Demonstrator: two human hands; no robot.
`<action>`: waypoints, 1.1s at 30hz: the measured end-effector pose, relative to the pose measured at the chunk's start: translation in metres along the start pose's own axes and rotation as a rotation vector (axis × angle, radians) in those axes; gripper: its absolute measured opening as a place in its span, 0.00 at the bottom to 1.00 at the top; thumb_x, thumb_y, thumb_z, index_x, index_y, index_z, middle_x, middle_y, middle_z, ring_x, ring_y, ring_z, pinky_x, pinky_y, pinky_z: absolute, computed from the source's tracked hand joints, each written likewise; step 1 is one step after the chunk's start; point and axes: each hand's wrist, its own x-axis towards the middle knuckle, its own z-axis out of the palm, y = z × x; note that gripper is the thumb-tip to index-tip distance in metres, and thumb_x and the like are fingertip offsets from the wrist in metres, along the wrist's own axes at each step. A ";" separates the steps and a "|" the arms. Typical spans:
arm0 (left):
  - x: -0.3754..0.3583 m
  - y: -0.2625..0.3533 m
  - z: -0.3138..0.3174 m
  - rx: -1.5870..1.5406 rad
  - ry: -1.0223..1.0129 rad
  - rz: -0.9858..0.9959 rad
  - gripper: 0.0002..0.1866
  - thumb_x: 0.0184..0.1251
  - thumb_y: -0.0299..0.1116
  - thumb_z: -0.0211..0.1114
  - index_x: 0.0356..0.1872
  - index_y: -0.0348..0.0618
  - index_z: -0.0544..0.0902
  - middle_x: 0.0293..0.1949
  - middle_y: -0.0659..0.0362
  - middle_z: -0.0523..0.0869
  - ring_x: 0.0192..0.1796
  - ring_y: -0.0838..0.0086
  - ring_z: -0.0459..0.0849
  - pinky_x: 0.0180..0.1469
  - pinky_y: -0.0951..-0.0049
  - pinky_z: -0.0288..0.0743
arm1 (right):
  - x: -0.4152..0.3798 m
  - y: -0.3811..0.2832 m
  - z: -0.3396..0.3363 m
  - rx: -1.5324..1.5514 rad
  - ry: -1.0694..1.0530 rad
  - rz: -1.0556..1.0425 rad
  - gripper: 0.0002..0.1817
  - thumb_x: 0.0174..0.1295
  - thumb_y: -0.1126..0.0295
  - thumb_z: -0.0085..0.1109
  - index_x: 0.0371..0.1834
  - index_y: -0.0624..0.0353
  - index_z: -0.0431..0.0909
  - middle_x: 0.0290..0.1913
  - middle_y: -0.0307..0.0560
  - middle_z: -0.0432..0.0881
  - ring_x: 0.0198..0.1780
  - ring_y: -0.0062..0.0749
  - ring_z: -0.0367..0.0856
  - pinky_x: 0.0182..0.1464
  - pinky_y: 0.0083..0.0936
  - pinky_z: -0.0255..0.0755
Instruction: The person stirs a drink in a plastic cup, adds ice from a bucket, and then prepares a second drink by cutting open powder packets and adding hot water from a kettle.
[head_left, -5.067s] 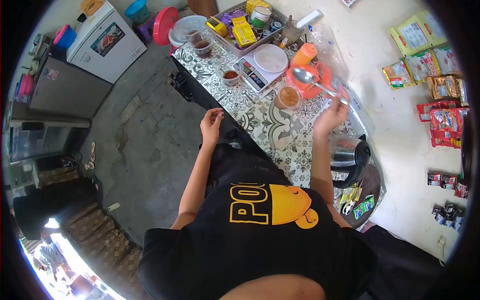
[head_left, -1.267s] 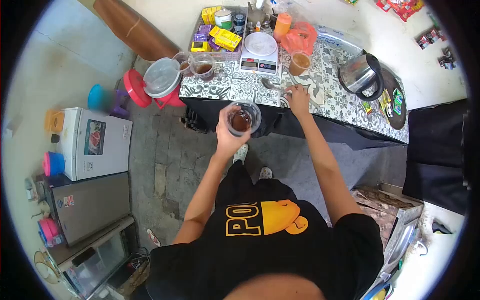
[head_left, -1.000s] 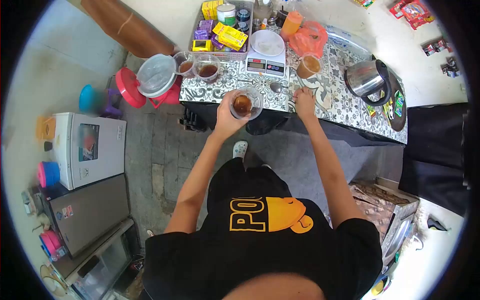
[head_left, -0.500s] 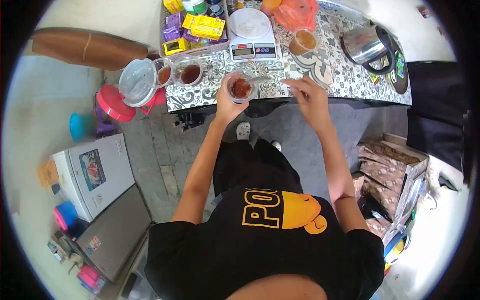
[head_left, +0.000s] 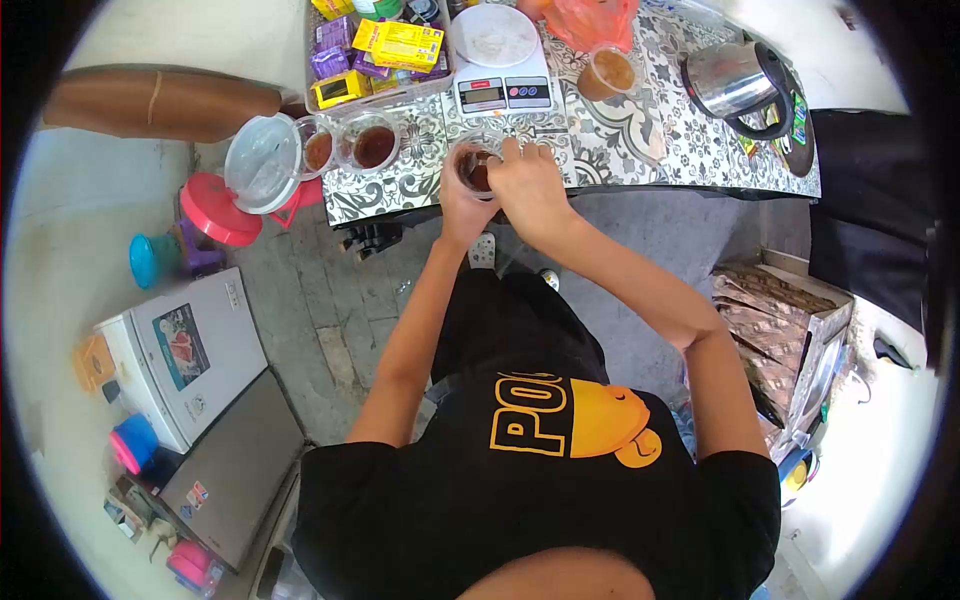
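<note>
Near the table's front edge, my left hand (head_left: 463,212) is wrapped round the side of a clear plastic cup (head_left: 463,150) that holds dark reddish-brown liquid. My right hand (head_left: 530,190) lies over the cup's right rim with its fingers closed and pointing down into it. The spoon that leaned in this cup is now mostly covered by the right hand, which appears to grip its handle. To the left stand another clear cup of dark liquid (head_left: 374,147) and a smaller cup with brown contents (head_left: 318,150).
Behind the cup is a white kitchen scale (head_left: 500,75). A basket (head_left: 380,98) of yellow and purple packets stands left of it. On the right are a cup of light brown liquid (head_left: 590,85), an orange plastic bag (head_left: 595,22) and a steel kettle (head_left: 725,80). A lidded tub (head_left: 262,165) sits far left.
My right hand has moved left from above the table onto the cup and closed at the spoon. My left hand still holds the cup. The view has shifted slightly.
</note>
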 end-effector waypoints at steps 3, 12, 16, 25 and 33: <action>0.000 0.004 0.001 0.068 0.005 -0.053 0.44 0.39 0.30 0.82 0.61 0.38 0.68 0.54 0.50 0.78 0.56 0.60 0.78 0.59 0.64 0.72 | -0.004 0.009 -0.003 0.074 -0.131 -0.044 0.06 0.46 0.75 0.61 0.29 0.60 0.82 0.34 0.51 0.78 0.34 0.42 0.82 0.42 0.36 0.74; 0.003 0.010 0.000 0.190 0.000 0.009 0.43 0.38 0.31 0.82 0.60 0.39 0.70 0.52 0.51 0.79 0.55 0.56 0.76 0.60 0.58 0.68 | 0.010 0.009 -0.002 0.009 -0.033 -0.100 0.03 0.42 0.72 0.62 0.21 0.58 0.83 0.29 0.49 0.80 0.32 0.40 0.82 0.37 0.34 0.72; 0.004 0.007 0.000 0.168 0.008 0.009 0.41 0.39 0.32 0.81 0.59 0.39 0.70 0.51 0.52 0.80 0.55 0.55 0.76 0.61 0.58 0.66 | 0.009 0.006 0.005 -0.036 0.062 -0.101 0.04 0.41 0.71 0.62 0.21 0.58 0.83 0.28 0.48 0.79 0.31 0.39 0.82 0.36 0.33 0.71; 0.005 0.019 0.002 0.268 0.015 -0.006 0.41 0.39 0.32 0.81 0.60 0.40 0.71 0.51 0.54 0.81 0.55 0.58 0.77 0.62 0.59 0.65 | 0.013 0.014 -0.006 0.085 -0.133 -0.056 0.04 0.45 0.74 0.61 0.26 0.59 0.82 0.30 0.52 0.79 0.30 0.43 0.83 0.33 0.35 0.75; 0.008 0.025 0.002 0.334 -0.030 -0.005 0.41 0.39 0.32 0.81 0.59 0.40 0.72 0.48 0.54 0.83 0.55 0.58 0.76 0.62 0.60 0.65 | 0.019 0.016 -0.023 0.040 -0.208 -0.177 0.04 0.44 0.73 0.63 0.24 0.60 0.82 0.29 0.54 0.82 0.30 0.43 0.85 0.31 0.35 0.78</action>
